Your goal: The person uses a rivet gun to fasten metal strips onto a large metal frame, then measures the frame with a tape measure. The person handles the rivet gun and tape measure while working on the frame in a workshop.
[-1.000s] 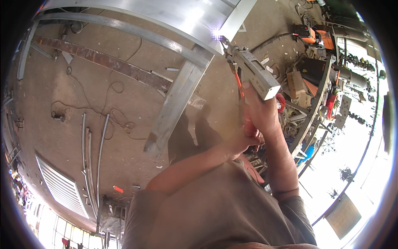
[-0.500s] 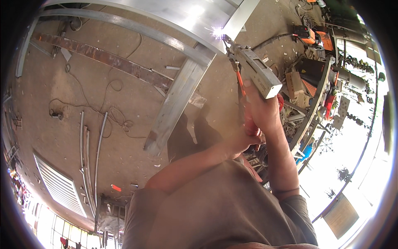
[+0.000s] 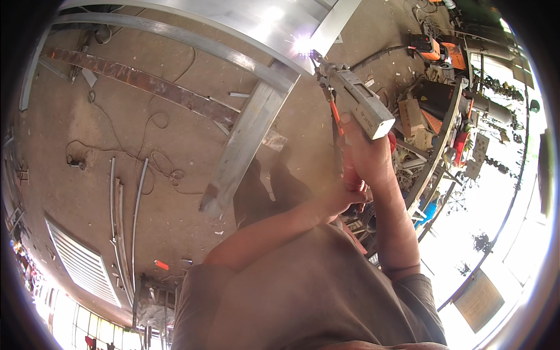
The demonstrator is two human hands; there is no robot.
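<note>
My right hand [image 3: 370, 157] is wrapped round the red handle of a welding gun [image 3: 364, 102], which has a long grey box on top and an orange rod along its side. Lower on the same red handle, my left hand [image 3: 345, 199] is closed, its fingers partly hidden under the right one. The gun's tip meets the metal frame, where a bright white-violet arc [image 3: 302, 45] glows. That spot lies at the edge of a shiny metal sheet [image 3: 233, 13], beside a pale flat bar [image 3: 335, 26]. Glare hides the joint itself.
A grey steel beam [image 3: 248, 137] runs from the frame toward my legs. Left are a rusty bar [image 3: 134, 77], loose cable [image 3: 157, 169], thin metal strips [image 3: 121, 227] and a slatted panel [image 3: 81, 256]. A cluttered bench [image 3: 437, 146] and an orange-black machine [image 3: 424, 46] stand right.
The whole view has shifted slightly, so things sit a little further left. The arc still burns at about the same spot, with fewer sharp spark streaks. Both hands keep their grip.
</note>
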